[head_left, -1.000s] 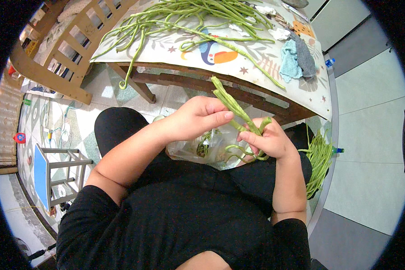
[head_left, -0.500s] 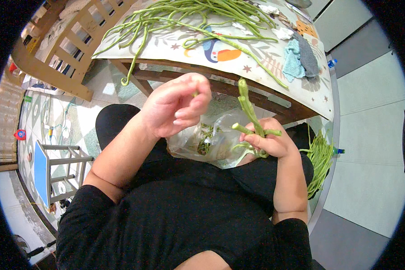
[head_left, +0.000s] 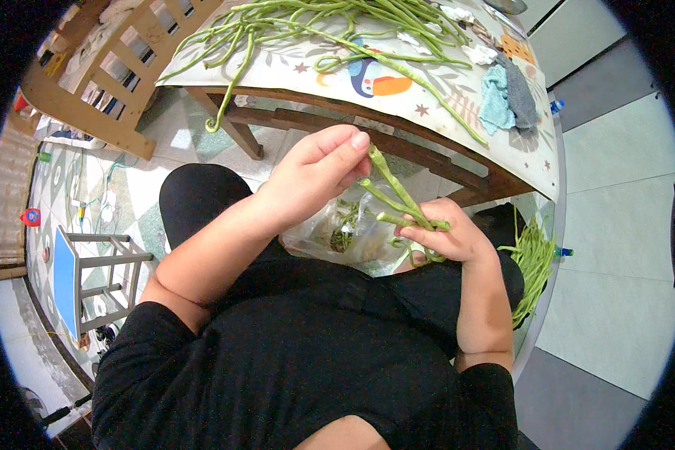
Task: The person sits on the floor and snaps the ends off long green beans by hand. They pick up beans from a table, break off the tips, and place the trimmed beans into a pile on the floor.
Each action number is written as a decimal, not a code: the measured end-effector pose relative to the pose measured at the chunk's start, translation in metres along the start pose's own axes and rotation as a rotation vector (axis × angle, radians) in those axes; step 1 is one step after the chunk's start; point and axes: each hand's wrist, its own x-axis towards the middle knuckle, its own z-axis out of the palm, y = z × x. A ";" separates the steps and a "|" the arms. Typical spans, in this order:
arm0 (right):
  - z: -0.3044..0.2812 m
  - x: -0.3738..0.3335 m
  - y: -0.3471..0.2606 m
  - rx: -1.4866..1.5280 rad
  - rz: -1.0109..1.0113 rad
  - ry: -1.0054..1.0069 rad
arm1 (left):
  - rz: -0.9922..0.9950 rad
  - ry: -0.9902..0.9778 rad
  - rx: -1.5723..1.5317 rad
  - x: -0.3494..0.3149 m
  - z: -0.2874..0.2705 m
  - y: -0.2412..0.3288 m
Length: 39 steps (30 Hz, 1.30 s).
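Observation:
My right hand [head_left: 454,229] grips several green long beans [head_left: 399,191], some of them cut or snapped to short lengths. Their upper ends point up and to the left. My left hand [head_left: 319,169] is closed, with thumb and finger pinched at the top end of the longest one. Below and between my hands lies a clear plastic bag [head_left: 319,240] with bits of bean [head_left: 343,225] inside. More long beans [head_left: 330,19] are heaped on the table [head_left: 292,79] ahead, one curling over its front edge.
A pile of long beans [head_left: 532,270] lies at my right by the wall. Cloths [head_left: 499,97] and crumpled tissues [head_left: 480,55] are on the table's right part. A blue-topped stool [head_left: 66,281] and cables [head_left: 101,199] are on the floor at left, near a wooden bed rail [head_left: 112,71].
My left hand has moved right to the beans and now pinches an end. The beans in my right hand have tilted toward the left.

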 end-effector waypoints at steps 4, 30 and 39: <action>0.000 -0.001 0.003 0.067 -0.037 0.035 | 0.050 0.055 -0.063 -0.006 0.004 -0.014; 0.029 0.013 -0.005 0.798 -0.002 -0.126 | 0.182 -0.011 0.121 -0.001 0.027 -0.046; 0.030 0.017 -0.004 0.682 0.090 -0.444 | 0.392 -0.127 -0.028 0.006 0.015 -0.051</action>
